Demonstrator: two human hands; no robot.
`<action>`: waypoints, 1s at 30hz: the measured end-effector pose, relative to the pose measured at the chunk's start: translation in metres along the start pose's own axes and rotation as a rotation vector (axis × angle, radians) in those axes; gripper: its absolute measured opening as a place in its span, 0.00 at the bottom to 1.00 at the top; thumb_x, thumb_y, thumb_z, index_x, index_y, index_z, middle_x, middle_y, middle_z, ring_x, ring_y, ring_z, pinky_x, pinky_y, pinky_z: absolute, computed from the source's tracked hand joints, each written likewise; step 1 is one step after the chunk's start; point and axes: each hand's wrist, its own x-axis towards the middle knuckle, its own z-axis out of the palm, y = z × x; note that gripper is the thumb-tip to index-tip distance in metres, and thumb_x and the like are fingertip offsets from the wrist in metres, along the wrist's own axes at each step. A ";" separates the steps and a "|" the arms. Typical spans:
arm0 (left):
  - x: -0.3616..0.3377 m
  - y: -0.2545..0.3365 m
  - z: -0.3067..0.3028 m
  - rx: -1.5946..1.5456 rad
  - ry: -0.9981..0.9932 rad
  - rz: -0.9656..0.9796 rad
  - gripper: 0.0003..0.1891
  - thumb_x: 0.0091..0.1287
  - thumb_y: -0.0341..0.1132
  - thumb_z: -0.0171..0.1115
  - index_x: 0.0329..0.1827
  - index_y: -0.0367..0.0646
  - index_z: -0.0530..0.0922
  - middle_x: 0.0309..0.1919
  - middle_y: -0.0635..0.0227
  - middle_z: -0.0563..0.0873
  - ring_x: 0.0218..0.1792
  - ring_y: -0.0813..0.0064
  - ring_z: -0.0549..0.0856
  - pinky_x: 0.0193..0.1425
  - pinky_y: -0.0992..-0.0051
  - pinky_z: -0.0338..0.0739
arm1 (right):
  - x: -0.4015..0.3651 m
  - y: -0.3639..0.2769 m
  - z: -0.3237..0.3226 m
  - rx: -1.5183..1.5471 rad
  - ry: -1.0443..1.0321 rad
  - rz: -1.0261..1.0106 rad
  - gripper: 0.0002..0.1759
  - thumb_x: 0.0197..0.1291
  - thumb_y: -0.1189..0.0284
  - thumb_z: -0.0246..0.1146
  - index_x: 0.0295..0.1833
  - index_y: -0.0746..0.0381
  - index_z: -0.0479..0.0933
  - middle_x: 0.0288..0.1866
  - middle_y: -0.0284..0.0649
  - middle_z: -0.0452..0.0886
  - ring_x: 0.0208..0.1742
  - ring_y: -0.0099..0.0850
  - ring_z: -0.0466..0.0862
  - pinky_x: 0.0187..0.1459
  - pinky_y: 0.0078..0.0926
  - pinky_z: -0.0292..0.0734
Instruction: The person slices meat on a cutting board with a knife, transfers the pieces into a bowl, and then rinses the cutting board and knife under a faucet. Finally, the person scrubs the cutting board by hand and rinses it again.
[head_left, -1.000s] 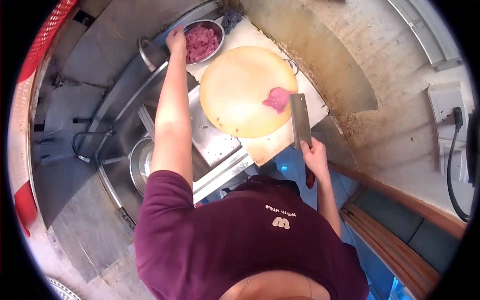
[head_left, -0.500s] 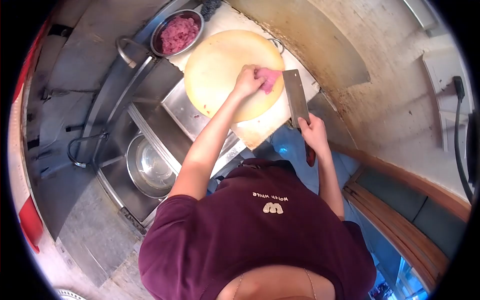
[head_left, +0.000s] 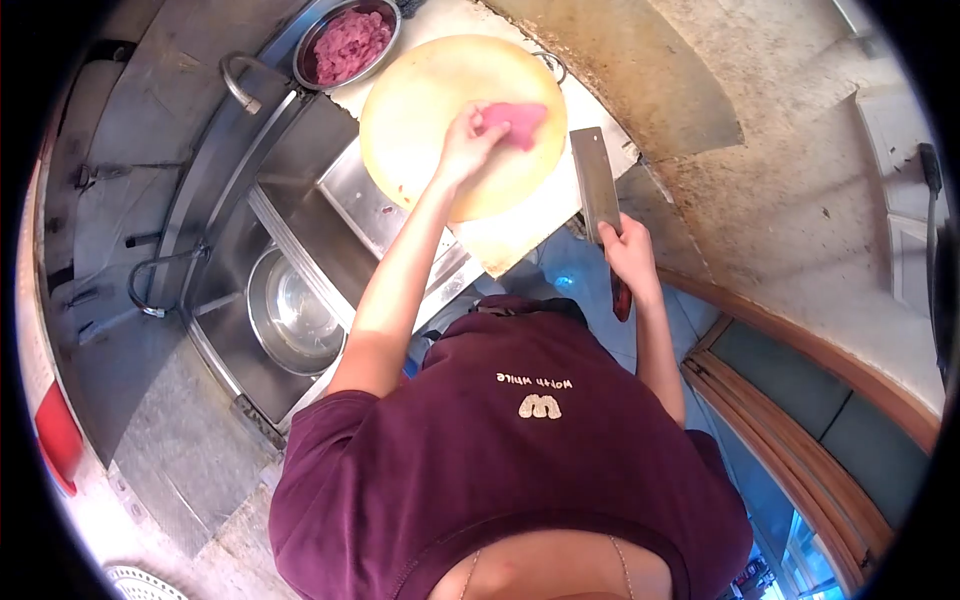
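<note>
My left hand [head_left: 468, 148] pinches the left edge of a flat pink piece of raw meat [head_left: 518, 124] over the round yellowish chopping board [head_left: 420, 110]. The meat stretches out to the right of my fingertips, over the right half of the board. In my right hand [head_left: 630, 252] is a cleaver [head_left: 596, 178], gripped near the base of its blade. Its broad blade points away from me, just off the board's right edge, and its dark handle extends below my fist.
A metal bowl [head_left: 390, 52] of cut raw meat [head_left: 350, 46] stands behind the board to the left. Steel sinks lie left, with a curved faucet [head_left: 238, 82] and a large metal basin [head_left: 262, 318]. A stained wall [head_left: 690, 90] rises at the right.
My left hand has drawn the meat leftward and away from the cleaver, and the piece looks more spread out. The cleaver stays beside the board in my right hand. The whole view has shifted slightly.
</note>
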 end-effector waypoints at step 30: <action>-0.066 -0.027 -0.032 0.863 0.294 0.465 0.14 0.48 0.30 0.68 0.39 0.41 0.81 0.39 0.63 0.82 0.42 0.61 0.77 0.49 0.67 0.72 | 0.035 -0.103 0.089 -0.738 -0.162 -0.510 0.10 0.56 0.75 0.48 0.40 0.67 0.73 0.27 0.53 0.80 0.33 0.46 0.83 0.36 0.43 0.76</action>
